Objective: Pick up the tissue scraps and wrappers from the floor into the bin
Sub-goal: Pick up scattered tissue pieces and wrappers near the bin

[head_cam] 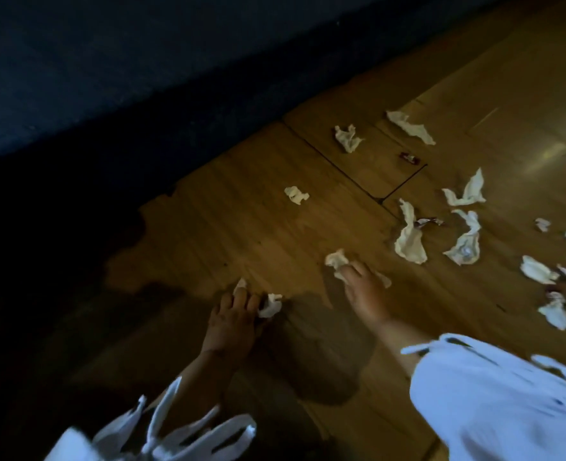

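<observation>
1. Step in hand: gathering. Both hands are down on the wooden floor (pixel 241 227), each on a piece of tissue. No bin in frame.
2. Left hand (pixel 231 316), lower centre: the grip is closed, fingers curled over a crumpled scrap (pixel 271 305). White shows on both sides of the fingers. Motion blur, so I can't tell whether it's lifted or flat on the floor.
3. Right hand (pixel 363 289), right of centre: fingertips are bent down onto a tissue wad (pixel 336 260). The grip looks closed around the near end, and the far end sticks out past the fingers.
4. Loose on the floor, centre to right edge:
   - small wad (pixel 296 195), well apart from both hands
   - long strip (pixel 409 241), near the right hand
   - twisted strip (pixel 464 247), just beside the long strip
   - more scraps toward the upper right and right edge
5. Wrappers: red wrapper (pixel 409 158) at upper right of centre, crinkled wrapper (pixel 429 222) touching the long strip.
6. Blurred white loops (pixel 175 427) at lower left: bag handles or clothing, can't tell.
7. Next move, my read: close both grips fully, lift, then sweep right to the long strip and its wrapper. Keep the held pieces bunched in the palms. The bin has to be located first, as it's out of view.
8. Risk: thin tissue may tear or slip out of a loose grip.
</observation>
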The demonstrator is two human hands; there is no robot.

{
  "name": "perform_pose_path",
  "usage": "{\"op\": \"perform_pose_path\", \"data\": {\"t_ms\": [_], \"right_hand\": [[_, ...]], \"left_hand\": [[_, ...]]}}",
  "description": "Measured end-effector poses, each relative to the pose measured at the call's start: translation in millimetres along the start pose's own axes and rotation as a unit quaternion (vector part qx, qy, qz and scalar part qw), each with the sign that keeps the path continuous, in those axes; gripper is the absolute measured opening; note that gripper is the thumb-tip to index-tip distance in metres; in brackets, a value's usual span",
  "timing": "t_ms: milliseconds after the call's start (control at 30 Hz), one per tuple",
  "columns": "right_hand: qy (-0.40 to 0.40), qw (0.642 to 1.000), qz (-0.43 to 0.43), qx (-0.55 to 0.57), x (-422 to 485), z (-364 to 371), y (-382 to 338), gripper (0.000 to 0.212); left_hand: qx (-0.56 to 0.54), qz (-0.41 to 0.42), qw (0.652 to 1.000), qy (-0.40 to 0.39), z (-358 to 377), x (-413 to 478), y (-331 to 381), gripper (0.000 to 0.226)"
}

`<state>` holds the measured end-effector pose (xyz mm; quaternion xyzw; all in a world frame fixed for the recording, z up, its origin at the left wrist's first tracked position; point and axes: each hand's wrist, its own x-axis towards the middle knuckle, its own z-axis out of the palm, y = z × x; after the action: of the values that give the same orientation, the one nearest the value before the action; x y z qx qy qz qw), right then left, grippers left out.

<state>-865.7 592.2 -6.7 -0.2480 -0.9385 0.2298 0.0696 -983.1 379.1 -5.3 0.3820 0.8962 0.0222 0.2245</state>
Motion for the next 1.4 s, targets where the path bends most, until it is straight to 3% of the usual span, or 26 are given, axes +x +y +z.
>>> {"op": "perform_pose_path", "data": {"t_ms": [67, 133, 233, 400, 533, 567, 633, 733, 800, 867, 1033, 1133, 1200, 1300, 1400], "right_hand": [[0.025, 0.995, 0.094, 0.022, -1, -14, 16, 0.028], [0.106, 0.979, 0.162, 0.066, 10, -32, 33, 0.028], [0.179, 0.953, 0.236, 0.068, 37, -60, 54, 0.034], [0.109, 0.946, 0.305, -0.026, 68, -71, 82, 0.051], [-0.027, 0.939, 0.343, -0.005, 81, -62, 96, 0.070], [-0.034, 0.940, 0.340, 0.000, 79, -55, 93, 0.070], [0.035, 0.950, 0.310, 0.032, 67, -36, 77, 0.053], [0.080, 0.979, 0.176, 0.064, 40, -6, 38, 0.028], [0.054, 0.990, 0.115, 0.054, 36, 7, 22, 0.030], [0.041, 0.988, 0.129, 0.068, 48, 9, 9, 0.035], [0.028, 0.969, 0.113, 0.216, 120, 2, -41, 0.036], [0.019, 0.966, 0.118, 0.231, 170, 5, -62, 0.047], [-0.032, 0.973, 0.161, 0.163, 191, 14, -65, 0.051], [-0.102, 0.982, 0.159, 0.030, 193, 36, -58, 0.045], [-0.098, 0.989, 0.104, -0.024, 169, 50, -56, 0.041]], "left_hand": [[0.010, 0.009, 1.000, 0.016, -3, 2, 2, 0.051], [0.011, 0.008, 1.000, 0.027, -6, 3, 3, 0.050], [-0.005, -0.012, 1.000, -0.025, -12, 11, 4, 0.046], [-0.071, -0.035, 0.997, -0.026, -21, 15, 4, 0.043], [-0.150, -0.054, 0.987, -0.016, -23, 13, 4, 0.030], [-0.183, -0.066, 0.981, -0.013, -25, 14, 5, 0.027], [-0.273, -0.096, 0.957, -0.001, -30, 18, 3, 0.027], [-0.375, -0.103, 0.920, 0.056, -36, 25, 3, 0.021], [-0.471, -0.115, 0.870, 0.086, -40, 26, 4, 0.015], [-0.533, -0.129, 0.830, 0.098, -43, 25, 4, 0.017], [-0.601, -0.123, 0.784, 0.098, -54, 19, -2, 0.016], [-0.544, -0.115, 0.826, 0.088, -62, 10, -16, 0.018], [-0.487, -0.132, 0.862, 0.055, -67, 0, -27, 0.016], [-0.295, -0.153, 0.943, -0.009, -69, -13, -32, 0.025], [-0.114, -0.137, 0.983, -0.051, -51, -15, -23, 0.042]]}}
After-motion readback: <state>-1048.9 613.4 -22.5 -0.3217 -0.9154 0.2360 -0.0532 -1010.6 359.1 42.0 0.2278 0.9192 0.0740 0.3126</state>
